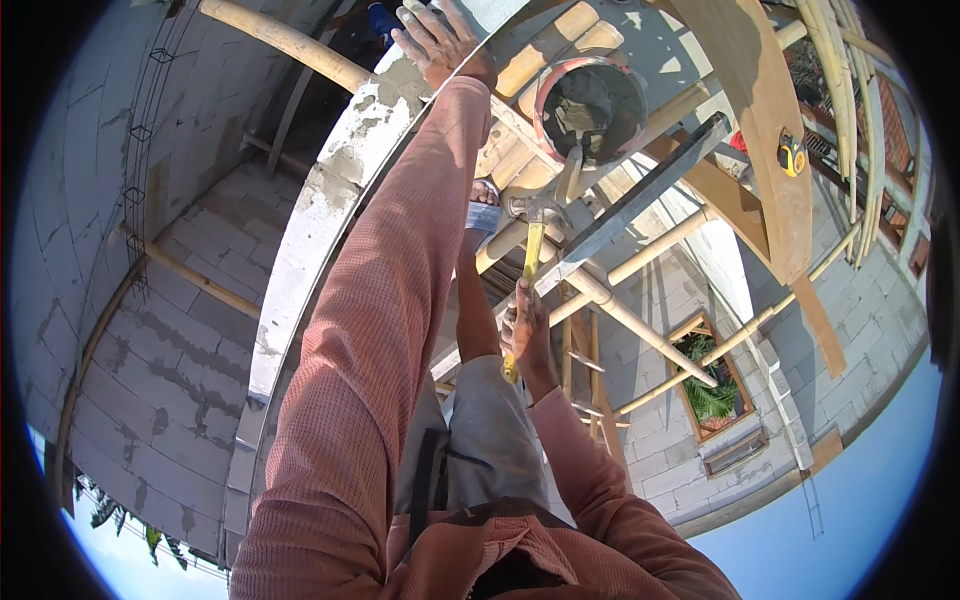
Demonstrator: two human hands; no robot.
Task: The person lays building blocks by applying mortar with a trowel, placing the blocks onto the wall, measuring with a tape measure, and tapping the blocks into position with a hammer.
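My left hand [440,45] rests with fingers spread on top of a pale, mortar-smeared block wall [330,180], beside a thin white line running along it. My right hand [528,330] grips the yellow handle of a hammer [532,250], held head-up below a red-rimmed bucket [542,110] of grey mortar with a trowel [573,170] in it. A foot in a sandal [482,212] stands on bamboo poles [555,40] between the wall and the bucket.
Bamboo scaffolding [650,330] spans a drop beside me. A long dark bar [645,195] crosses it diagonally. A plywood sheet [755,120] carries a yellow-black tape measure [792,152]. Block walls surround me, with steel rebar at left [140,190] and a framed opening [710,370] at right.
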